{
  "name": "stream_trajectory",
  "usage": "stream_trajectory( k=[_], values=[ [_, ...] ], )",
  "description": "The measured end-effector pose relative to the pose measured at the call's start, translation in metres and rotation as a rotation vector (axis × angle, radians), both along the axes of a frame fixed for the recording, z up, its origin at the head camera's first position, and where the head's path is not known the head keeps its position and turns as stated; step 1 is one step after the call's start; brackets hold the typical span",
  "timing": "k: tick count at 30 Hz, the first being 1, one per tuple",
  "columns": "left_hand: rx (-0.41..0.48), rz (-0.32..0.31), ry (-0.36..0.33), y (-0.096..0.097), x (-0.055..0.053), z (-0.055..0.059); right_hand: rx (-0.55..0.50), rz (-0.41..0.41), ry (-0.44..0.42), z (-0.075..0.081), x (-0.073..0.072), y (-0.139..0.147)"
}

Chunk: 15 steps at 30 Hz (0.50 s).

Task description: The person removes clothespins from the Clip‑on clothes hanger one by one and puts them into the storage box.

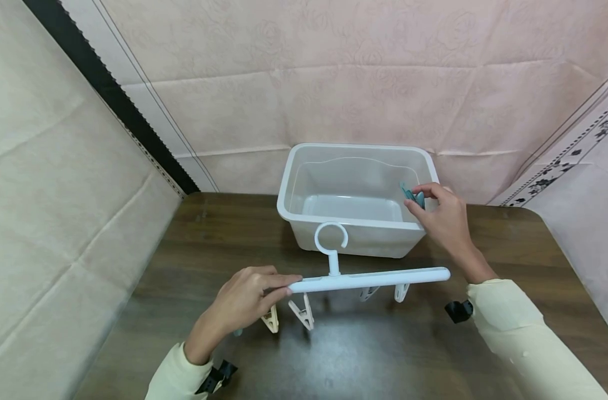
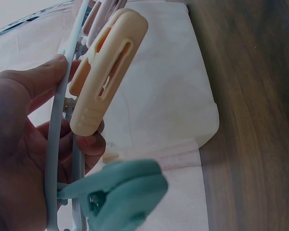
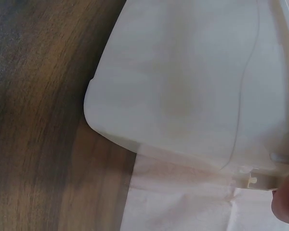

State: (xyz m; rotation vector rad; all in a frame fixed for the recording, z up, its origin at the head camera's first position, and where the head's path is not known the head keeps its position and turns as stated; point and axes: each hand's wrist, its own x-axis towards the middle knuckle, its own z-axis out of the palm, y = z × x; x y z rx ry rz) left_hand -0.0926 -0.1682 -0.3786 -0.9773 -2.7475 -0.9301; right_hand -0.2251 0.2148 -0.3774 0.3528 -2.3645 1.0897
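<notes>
My left hand (image 1: pixel 254 297) grips the left end of a pale blue hanger (image 1: pixel 374 279), its hook upright, in front of a light grey plastic bin (image 1: pixel 354 225). From the hanger's bar hang several clothespins, among them a cream clothespin (image 2: pixel 111 72), a teal clothespin (image 2: pixel 125 192) and a pinkish clothespin (image 2: pixel 100 21). Over the bin's right side, my right hand (image 1: pixel 444 216) pinches a teal clothespin (image 1: pixel 414 195) between thumb and fingers. In the right wrist view only a fingertip (image 3: pixel 286 204) shows at the edge; the held clothespin is out of sight there.
The bin stands at the back of a dark wooden table (image 1: pixel 374 355). Behind it hangs a pale patterned cloth (image 1: pixel 364 89), with more cloth at both sides. Black straps (image 1: pixel 459 311) are at the sleeve cuffs.
</notes>
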Motion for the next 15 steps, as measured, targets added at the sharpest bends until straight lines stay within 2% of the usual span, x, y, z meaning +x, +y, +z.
stream_trajectory(
  k=[15],
  values=[
    [0.0, 0.004, -0.009, 0.0004, 0.0003, -0.0006, 0.005, 0.017, 0.026, -0.0013, -0.0025, -0.0002]
  ],
)
